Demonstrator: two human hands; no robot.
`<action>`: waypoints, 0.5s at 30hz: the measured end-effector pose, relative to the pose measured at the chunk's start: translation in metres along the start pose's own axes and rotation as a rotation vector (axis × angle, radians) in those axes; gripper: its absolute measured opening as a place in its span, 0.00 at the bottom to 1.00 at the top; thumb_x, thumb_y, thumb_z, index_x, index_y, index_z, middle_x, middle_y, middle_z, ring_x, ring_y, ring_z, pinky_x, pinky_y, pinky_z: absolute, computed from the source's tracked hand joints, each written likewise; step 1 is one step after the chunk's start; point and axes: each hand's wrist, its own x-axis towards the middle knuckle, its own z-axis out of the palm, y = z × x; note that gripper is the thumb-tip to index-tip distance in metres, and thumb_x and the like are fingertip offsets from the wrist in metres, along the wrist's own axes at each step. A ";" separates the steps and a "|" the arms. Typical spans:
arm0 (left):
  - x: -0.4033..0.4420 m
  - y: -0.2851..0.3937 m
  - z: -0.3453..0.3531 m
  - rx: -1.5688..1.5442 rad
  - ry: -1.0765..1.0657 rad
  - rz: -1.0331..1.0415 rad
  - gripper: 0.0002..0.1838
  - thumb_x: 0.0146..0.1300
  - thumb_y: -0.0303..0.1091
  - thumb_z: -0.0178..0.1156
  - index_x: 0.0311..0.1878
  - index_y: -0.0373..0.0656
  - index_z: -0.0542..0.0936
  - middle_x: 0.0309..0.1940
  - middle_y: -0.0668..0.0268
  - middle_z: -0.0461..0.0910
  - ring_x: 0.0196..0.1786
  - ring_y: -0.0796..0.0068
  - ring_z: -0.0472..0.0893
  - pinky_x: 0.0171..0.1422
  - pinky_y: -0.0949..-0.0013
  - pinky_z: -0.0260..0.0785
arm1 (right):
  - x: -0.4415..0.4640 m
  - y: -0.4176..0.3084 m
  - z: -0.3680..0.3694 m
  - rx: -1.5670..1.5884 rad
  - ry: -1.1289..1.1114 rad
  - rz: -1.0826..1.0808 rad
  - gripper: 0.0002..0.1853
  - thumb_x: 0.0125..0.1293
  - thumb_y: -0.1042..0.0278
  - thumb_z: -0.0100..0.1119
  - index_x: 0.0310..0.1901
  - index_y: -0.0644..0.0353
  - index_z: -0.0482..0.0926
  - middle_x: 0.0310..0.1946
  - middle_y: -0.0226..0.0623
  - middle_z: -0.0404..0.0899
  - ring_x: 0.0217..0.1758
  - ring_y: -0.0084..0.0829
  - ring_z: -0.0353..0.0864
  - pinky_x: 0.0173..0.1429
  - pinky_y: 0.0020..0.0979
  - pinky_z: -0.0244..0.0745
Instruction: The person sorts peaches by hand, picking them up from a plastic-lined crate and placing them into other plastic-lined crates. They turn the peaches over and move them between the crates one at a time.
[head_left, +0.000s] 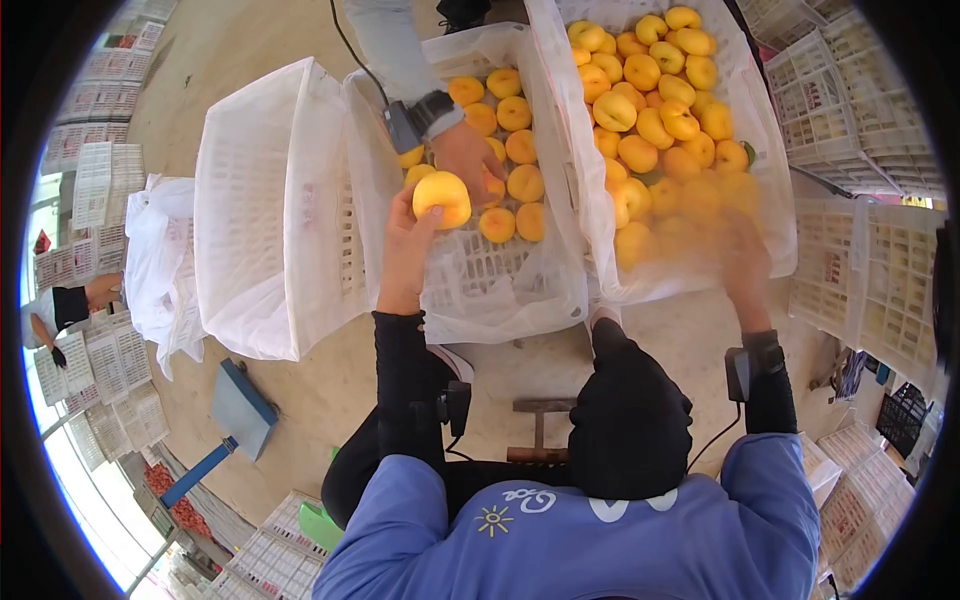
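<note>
My left hand (405, 255) is closed round a yellow peach (441, 200), held up over the near left part of a lined crate (565, 290) with peaches in spaced rows. To the right, my right hand (745, 270) is smeared by motion at the near right corner of a fuller lined crate (780, 225), heaped with yellow-orange peaches (655, 125). Whether its fingers hold anything is too blurred to tell. A co-worker's hand (465, 155) reaches from the top into the left crate, touching a peach there.
An empty lined crate (255, 210) stands at the left, beside white plastic sheeting (165, 265). A blue scale (245, 410) is at the lower left. Stacked crates (865, 270) line the right side. Another person (65, 310) is at the far left.
</note>
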 end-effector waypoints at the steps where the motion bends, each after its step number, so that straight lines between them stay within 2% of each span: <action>1: 0.002 -0.006 -0.009 0.006 0.003 0.004 0.26 0.62 0.32 0.60 0.62 0.38 0.65 0.50 0.62 0.76 0.50 0.73 0.78 0.51 0.72 0.73 | 0.000 0.001 0.001 0.025 0.018 0.007 0.12 0.63 0.68 0.57 0.48 0.56 0.78 0.42 0.32 0.82 0.35 0.28 0.80 0.41 0.27 0.75; 3: 0.008 -0.026 -0.027 0.185 -0.111 -0.118 0.27 0.60 0.32 0.61 0.62 0.36 0.67 0.50 0.62 0.76 0.49 0.73 0.78 0.48 0.72 0.74 | 0.000 0.002 0.002 0.055 0.037 0.012 0.11 0.63 0.68 0.57 0.46 0.57 0.79 0.40 0.32 0.82 0.34 0.28 0.80 0.40 0.27 0.76; 7: 0.027 -0.075 -0.046 0.391 -0.102 -0.290 0.29 0.57 0.31 0.64 0.61 0.34 0.66 0.50 0.59 0.75 0.47 0.71 0.80 0.41 0.72 0.77 | 0.000 0.007 0.003 0.037 0.027 -0.001 0.10 0.63 0.67 0.57 0.45 0.56 0.79 0.38 0.32 0.82 0.32 0.28 0.79 0.40 0.27 0.76; 13: 0.058 -0.129 -0.047 0.532 0.055 -0.362 0.28 0.56 0.30 0.63 0.58 0.32 0.66 0.48 0.55 0.75 0.46 0.69 0.80 0.39 0.70 0.78 | 0.001 0.004 0.002 0.041 0.006 0.008 0.09 0.63 0.67 0.57 0.44 0.56 0.79 0.37 0.34 0.81 0.30 0.28 0.78 0.39 0.27 0.75; 15: 0.062 -0.140 -0.048 0.550 0.022 -0.364 0.27 0.57 0.29 0.62 0.59 0.33 0.66 0.48 0.57 0.75 0.46 0.70 0.80 0.40 0.71 0.78 | 0.000 0.002 0.001 0.027 0.011 0.010 0.09 0.63 0.67 0.57 0.43 0.57 0.79 0.37 0.33 0.81 0.30 0.28 0.78 0.38 0.27 0.75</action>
